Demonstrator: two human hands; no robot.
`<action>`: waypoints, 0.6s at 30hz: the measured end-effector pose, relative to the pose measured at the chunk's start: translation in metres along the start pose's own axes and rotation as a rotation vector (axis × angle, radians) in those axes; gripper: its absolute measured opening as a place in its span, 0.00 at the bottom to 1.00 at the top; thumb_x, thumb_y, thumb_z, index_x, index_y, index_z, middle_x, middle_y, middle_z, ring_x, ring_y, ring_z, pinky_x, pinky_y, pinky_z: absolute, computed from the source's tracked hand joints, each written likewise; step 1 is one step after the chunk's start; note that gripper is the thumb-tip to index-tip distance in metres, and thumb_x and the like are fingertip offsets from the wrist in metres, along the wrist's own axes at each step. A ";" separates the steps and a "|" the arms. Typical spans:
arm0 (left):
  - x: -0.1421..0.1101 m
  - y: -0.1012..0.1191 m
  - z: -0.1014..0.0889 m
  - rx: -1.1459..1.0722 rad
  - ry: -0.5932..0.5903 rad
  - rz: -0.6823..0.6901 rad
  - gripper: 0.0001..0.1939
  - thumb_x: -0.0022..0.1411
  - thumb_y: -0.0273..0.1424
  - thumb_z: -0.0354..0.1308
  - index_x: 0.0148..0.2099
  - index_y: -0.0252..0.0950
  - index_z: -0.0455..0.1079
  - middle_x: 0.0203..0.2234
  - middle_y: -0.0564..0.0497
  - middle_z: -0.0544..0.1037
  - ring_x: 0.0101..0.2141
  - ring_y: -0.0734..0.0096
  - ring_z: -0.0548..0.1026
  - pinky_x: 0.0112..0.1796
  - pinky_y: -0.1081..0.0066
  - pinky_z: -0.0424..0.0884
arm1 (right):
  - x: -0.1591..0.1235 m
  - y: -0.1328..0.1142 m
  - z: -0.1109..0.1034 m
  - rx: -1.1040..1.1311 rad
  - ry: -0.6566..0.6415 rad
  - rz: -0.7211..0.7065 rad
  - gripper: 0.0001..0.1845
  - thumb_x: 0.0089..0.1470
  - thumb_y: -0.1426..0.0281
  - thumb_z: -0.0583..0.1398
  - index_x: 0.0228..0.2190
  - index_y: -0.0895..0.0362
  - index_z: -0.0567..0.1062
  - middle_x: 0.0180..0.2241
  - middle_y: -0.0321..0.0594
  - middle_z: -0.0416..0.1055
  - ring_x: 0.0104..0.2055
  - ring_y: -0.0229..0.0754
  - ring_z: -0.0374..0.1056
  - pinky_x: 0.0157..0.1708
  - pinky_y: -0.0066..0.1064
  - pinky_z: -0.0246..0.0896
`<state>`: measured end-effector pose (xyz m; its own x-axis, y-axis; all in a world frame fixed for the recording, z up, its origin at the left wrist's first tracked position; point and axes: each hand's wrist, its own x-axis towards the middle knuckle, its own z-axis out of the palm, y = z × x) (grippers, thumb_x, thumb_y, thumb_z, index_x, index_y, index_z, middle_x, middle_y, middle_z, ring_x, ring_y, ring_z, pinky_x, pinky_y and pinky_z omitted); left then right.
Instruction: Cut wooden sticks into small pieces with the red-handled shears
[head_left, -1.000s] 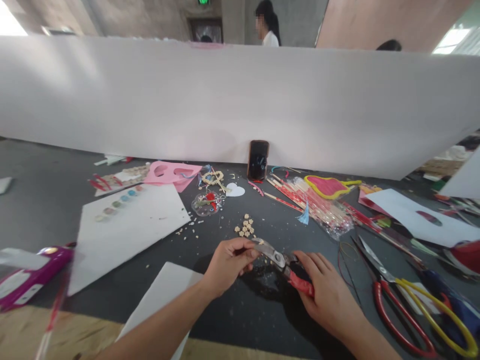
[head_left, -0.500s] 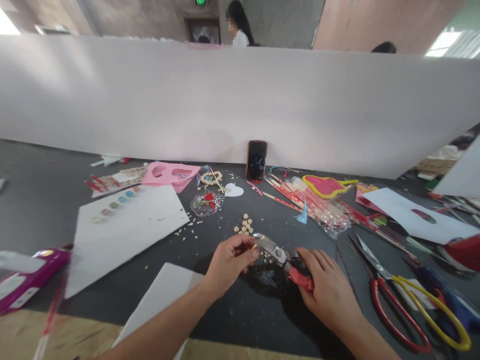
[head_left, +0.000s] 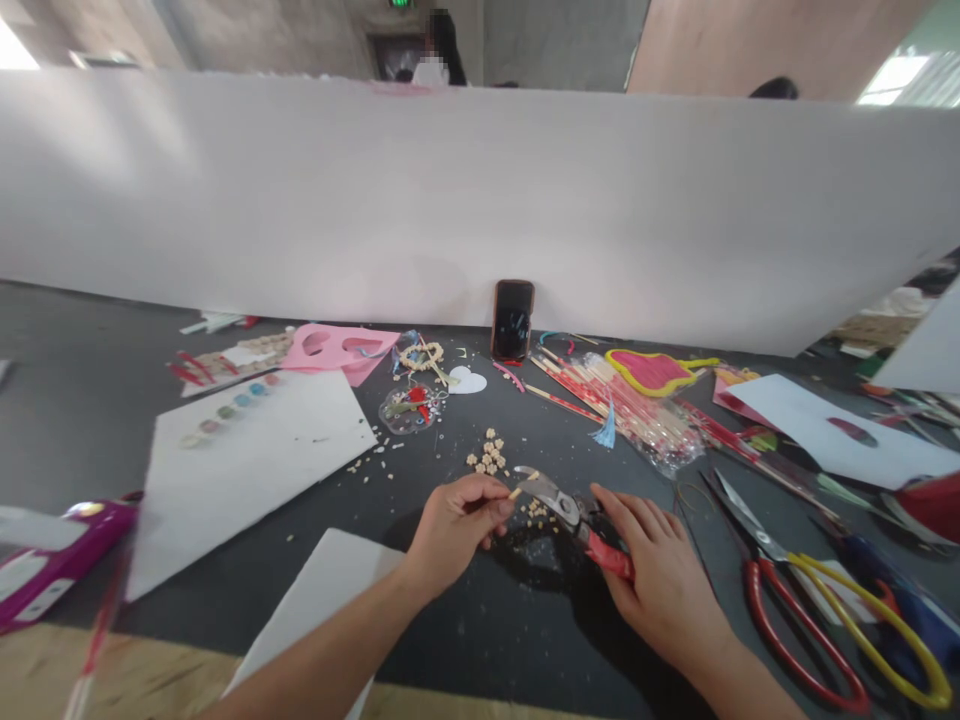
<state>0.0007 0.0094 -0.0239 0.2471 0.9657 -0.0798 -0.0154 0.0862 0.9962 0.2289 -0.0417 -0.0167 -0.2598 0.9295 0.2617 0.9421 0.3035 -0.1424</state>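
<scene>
My right hand grips the red handles of a pair of metal cutting pliers, whose jaws point left. My left hand is closed in a pinch on a thin wooden stick, its tip right at the plier jaws. Small pale cut pieces lie on the dark table just under the jaws. A cluster of small beige flower beads sits a little beyond my hands.
Red and yellow scissors lie at the right. A bag of red-and-wood sticks, a phone leaning on the white partition, white sheets, pink paper and a purple device surround the work spot.
The pliers have slipped slightly right and down, and the stick tip now shows at the jaws. A person behind the partition has walked left.
</scene>
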 end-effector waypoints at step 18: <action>-0.004 0.005 0.002 -0.016 -0.041 -0.094 0.12 0.52 0.38 0.58 0.30 0.32 0.69 0.14 0.57 0.66 0.14 0.82 0.60 0.16 0.79 0.56 | -0.005 -0.004 -0.001 0.062 0.012 -0.003 0.23 0.45 0.75 0.52 0.46 0.57 0.63 0.41 0.47 0.68 0.42 0.46 0.66 0.42 0.37 0.64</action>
<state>0.0018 0.0053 -0.0183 0.2875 0.9425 -0.1706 -0.0056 0.1797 0.9837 0.2264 -0.0482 -0.0162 -0.2595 0.9262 0.2734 0.9263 0.3188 -0.2007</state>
